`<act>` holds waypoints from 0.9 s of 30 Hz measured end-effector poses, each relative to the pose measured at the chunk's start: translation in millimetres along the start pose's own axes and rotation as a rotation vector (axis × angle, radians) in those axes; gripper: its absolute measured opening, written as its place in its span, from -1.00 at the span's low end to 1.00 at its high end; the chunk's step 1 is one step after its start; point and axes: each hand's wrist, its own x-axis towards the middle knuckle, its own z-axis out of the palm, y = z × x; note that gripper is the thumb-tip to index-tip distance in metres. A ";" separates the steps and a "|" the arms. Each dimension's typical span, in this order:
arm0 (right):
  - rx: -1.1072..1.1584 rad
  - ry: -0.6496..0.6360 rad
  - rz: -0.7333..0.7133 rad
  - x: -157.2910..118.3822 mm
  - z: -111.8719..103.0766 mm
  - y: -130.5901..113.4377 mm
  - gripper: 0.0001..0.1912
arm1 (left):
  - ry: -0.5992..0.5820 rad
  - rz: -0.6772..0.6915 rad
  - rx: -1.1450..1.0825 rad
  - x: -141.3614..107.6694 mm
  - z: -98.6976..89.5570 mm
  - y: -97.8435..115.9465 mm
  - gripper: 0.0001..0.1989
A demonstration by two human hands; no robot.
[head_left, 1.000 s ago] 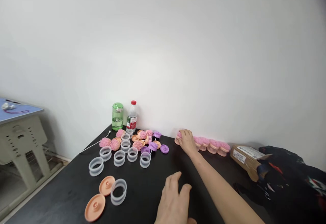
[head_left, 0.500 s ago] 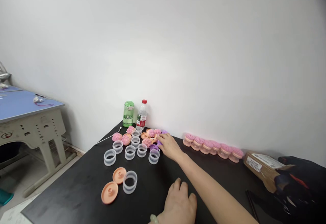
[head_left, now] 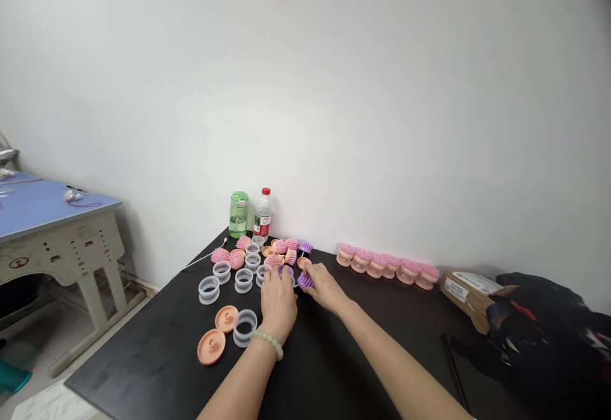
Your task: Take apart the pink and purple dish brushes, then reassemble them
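My left hand, with a pale bead bracelet, reaches over a purple disc and a clear ring. Its fingertips are partly hidden, so whether they grip either one is unclear. My right hand has its bent fingers against a purple bristle head. An orange disc lies just beyond these fingers. Several clear plastic rings stand left of my hands. Pink bristle heads lie in a loose group behind the rings. Beside my left forearm are a clear ring and two orange discs.
Against the wall, a row of pink-topped brushes extends to the right. A green bottle and a red-capped bottle stand at the back corner. At right are a cardboard box and dark fabric.
My left hand has moved forward from the near table to the rings and purple pieces. My right hand has drawn slightly back to the purple bristle head. The view has shifted slightly.
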 end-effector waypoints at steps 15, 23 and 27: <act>0.475 0.254 0.194 -97.1 -19.3 5.8 -0.81 | -0.147 0.113 -0.361 -4.8 8.7 7.6 -0.58; 0.789 0.369 0.291 -132.7 -39.8 11.0 -0.69 | -0.266 0.200 -0.609 -22.7 3.9 33.9 -0.49; 0.754 0.400 0.305 -133.9 -41.0 2.3 -0.60 | -0.310 0.170 -0.646 -26.9 1.3 39.5 -0.63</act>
